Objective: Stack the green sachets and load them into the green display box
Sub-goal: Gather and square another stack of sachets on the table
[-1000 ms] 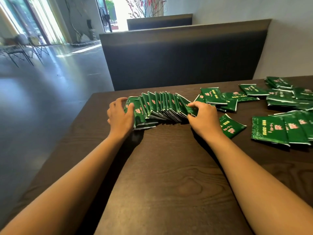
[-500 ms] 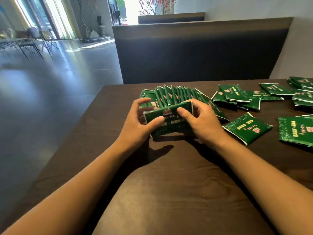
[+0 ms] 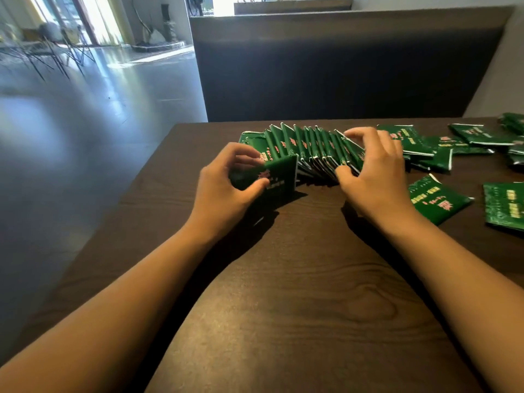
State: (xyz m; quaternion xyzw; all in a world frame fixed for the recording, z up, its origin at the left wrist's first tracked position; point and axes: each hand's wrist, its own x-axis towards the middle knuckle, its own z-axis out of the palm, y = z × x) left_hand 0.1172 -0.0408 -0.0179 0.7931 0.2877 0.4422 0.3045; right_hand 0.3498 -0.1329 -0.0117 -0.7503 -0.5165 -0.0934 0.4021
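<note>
Tabletop: dark wood grain, bare at the near edge, carrying everything.
Left hand: curled round one green sachet, thumb on its face and fingers behind; sachet tilted up on edge, at 9 o'clock of the row.
Right hand: fingers arched over the 3 o'clock end of the row of sachets, thumb tucked under the end packets, pinching them.
Row of sachets: stood on edge, leaning and fanned, between the two hands.
Step, as judged: squaring the row into one tight stack.
Doing it well: best pressed inward from both ends evenly, lower edges kept on the tabletop, held sachet slipped in flush at the 9 o'clock end; slippery foil likely to splay under uneven pressure.
Loose sachets: lying flat from 3 o'clock round to 1 o'clock, some overlapping, apart from the row.
Cut off: farthest sachets clipped by the frame's 3 o'clock edge.
Hidden: green display box not in view; count of sachets not readable; print too blurred to read; left fingertips smeared by motion.
Bench back: dark, beyond the far edge at 12 o'clock.
</note>
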